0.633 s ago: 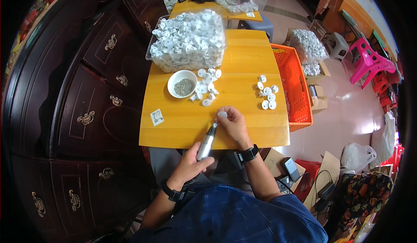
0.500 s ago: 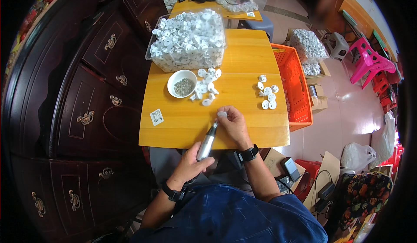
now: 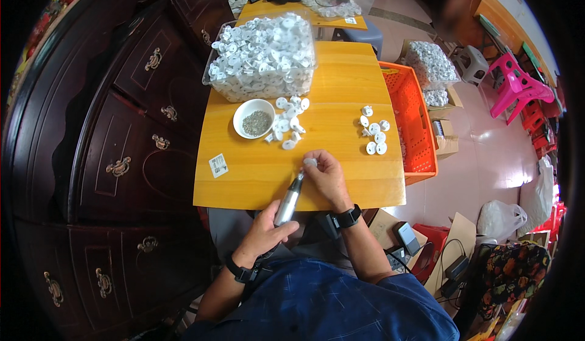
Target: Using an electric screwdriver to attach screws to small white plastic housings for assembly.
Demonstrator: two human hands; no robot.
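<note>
My left hand [image 3: 263,234] is wrapped round a silver electric screwdriver [image 3: 287,207] with a black nose, its tip pointing up and away from me. Between the fingers of my right hand [image 3: 328,179] is a small round white plastic part [image 3: 311,162], held just above the table's near side. The screwdriver's tip meets this part or comes very close; the fingers partly hide the spot. Beyond my hands lies a loose group of similar white parts [image 3: 294,122], beside a white bowl [image 3: 236,122] of small metal screws [image 3: 256,123]. A smaller group of white parts [image 3: 375,136] lies to the right.
A clear bin [image 3: 262,88] heaped with white parts stands on the yellow table [image 3: 341,73] at its far left. A white label [image 3: 218,165] lies near the left edge. An orange crate [image 3: 420,140] adjoins the right side; dark wooden drawers [image 3: 140,116] rise at left.
The view has shifted very slightly. Both hands keep the same grips, with the screwdriver still at the white part.
</note>
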